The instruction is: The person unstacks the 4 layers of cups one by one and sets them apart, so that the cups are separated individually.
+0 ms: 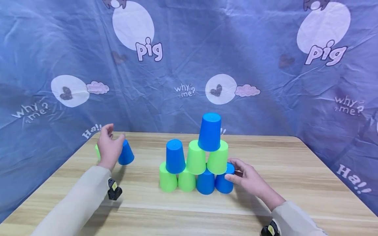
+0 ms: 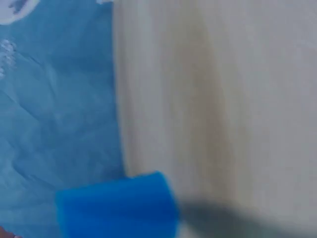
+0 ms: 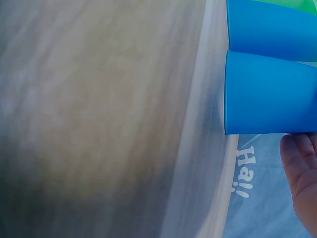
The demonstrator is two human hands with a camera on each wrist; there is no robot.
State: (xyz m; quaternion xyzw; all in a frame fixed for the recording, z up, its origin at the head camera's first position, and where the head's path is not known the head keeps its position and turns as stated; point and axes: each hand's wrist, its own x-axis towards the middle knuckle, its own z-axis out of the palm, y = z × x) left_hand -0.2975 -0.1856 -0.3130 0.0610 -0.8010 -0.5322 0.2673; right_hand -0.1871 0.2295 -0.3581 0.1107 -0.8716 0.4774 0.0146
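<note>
My left hand [image 1: 110, 147] is raised at the table's left side with its fingers apart, beside an upside-down blue cup [image 1: 126, 153]. A green cup [image 1: 97, 151] is mostly hidden behind that hand. In the left wrist view, a blue cup [image 2: 119, 208] shows at the bottom. My right hand [image 1: 246, 177] is at the right end of a cup stack, fingers relaxed beside the end blue cup [image 3: 270, 94], thumb overlapping its front. The base holds two green and two blue cups. Above sit a blue cup [image 1: 175, 156] and two green cups [image 1: 196, 158], topped by a blue cup [image 1: 210, 132].
The wooden table [image 1: 141, 209] runs back to a blue printed cloth [image 1: 183, 49] hanging behind it and along both sides. Each sleeve carries a small black device [image 1: 114, 189] at the wrist.
</note>
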